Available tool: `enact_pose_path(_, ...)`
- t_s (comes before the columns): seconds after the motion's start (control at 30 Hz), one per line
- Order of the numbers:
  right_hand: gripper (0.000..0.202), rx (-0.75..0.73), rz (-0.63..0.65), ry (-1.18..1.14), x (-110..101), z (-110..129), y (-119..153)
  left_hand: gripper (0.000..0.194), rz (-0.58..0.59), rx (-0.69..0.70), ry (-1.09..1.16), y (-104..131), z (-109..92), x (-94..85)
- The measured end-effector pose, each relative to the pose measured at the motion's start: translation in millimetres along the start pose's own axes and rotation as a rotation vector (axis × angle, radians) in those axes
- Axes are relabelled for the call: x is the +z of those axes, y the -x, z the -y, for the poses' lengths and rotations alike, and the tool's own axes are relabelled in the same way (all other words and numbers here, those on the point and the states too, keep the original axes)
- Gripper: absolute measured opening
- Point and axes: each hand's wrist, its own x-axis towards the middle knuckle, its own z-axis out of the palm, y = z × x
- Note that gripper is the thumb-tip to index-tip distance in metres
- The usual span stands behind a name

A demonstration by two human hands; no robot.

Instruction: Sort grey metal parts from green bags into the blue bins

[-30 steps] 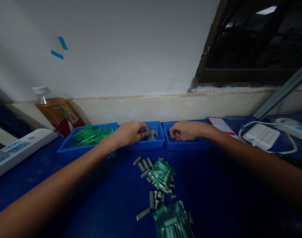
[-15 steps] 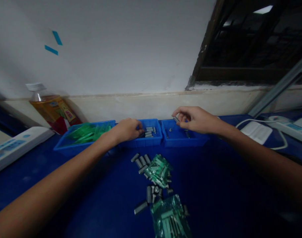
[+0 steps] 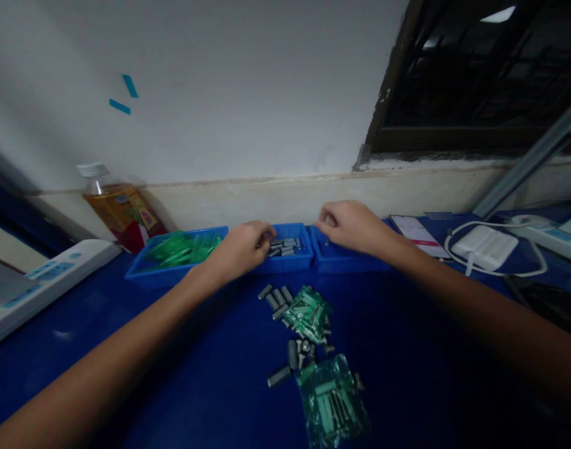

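Two green plastic packets (image 3: 332, 402), apparently filled, lie on the tabletop (image 3: 196, 380) among loose metal hex pillars (image 3: 292, 354). Green bags (image 3: 185, 249) and metal parts (image 3: 287, 245) left in blue bins (image 3: 285, 265) suggest work partway. The left hand (image 3: 248, 248), at the middle bin, and the right hand (image 3: 353, 226), above the right one, both have narrow grips; contents cannot be told. Bottle label (image 3: 142, 209) and phone (image 3: 419, 236) text are illegible.
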Motion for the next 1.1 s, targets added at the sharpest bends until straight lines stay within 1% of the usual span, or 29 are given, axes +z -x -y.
enact_pose_path(0.03,0.025,0.074,0.105,0.085,-3,-13,5,0.023,-0.023,0.071,0.020,7,-3,-0.9)
enact_pose_path(0.07,0.024,0.135,0.240,0.150,-6,-24,9,0.022,-0.047,0.136,0.022,13,-6,-1.7)
enact_pose_path(0.1,0.023,0.171,0.352,0.196,-8,-32,12,0.022,-0.078,0.190,0.009,18,-11,-2.2)
enact_pose_path(0.17,0.021,0.191,0.533,0.252,-7,-38,12,0.022,-0.135,0.268,-0.037,25,-25,-1.7)
enact_pose_path(0.23,0.020,0.167,0.624,0.278,-3,-34,9,0.022,-0.152,0.315,-0.074,24,-43,2.0)
enact_pose_path(0.33,0.020,0.145,0.645,0.281,5,-24,6,0.026,-0.152,0.334,-0.147,10,-68,15.3)
enact_pose_path(0.4,0.020,0.136,0.590,0.232,7,-24,9,0.020,-0.135,0.327,-0.212,0,-78,27.0)
enact_pose_path(0.43,0.020,0.133,0.538,0.195,5,-26,13,0.015,-0.125,0.334,-0.240,-4,-81,32.4)
enact_pose_path(0.47,0.022,0.129,0.457,0.152,3,-29,18,0.010,-0.124,0.345,-0.262,-6,-82,37.2)
enact_pose_path(0.53,0.027,0.115,0.230,0.057,-4,-35,32,0.005,-0.140,0.395,-0.292,-5,-82,43.9)
enact_pose_path(0.6,0.024,0.087,-0.018,-0.048,-12,-37,50,0.005,-0.172,0.457,-0.306,0,-79,47.3)
enact_pose_path(0.63,0.021,0.066,-0.122,-0.098,-15,-36,59,0.005,-0.186,0.480,-0.313,3,-78,48.1)
enact_pose_path(0.7,0.015,0.016,-0.263,-0.167,-20,-31,76,0.007,-0.204,0.495,-0.326,8,-76,49.0)
enact_pose_path(0.77,0.013,-0.028,-0.342,-0.193,-22,-25,89,0.007,-0.216,0.492,-0.338,11,-74,49.8)
enact_pose_path(0.87,0.012,-0.053,-0.421,-0.199,-23,-18,100,0.011,-0.220,0.506,-0.348,12,-74,50.3)
enact_pose_path(0.97,0.014,-0.055,-0.456,-0.214,-24,-17,101,0.014,-0.182,0.497,-0.343,11,-75,47.6)
enact_pose_path(1.1,0.019,-0.045,-0.466,-0.259,-22,-20,94,0.016,-0.106,0.385,-0.298,6,-80,40.8)
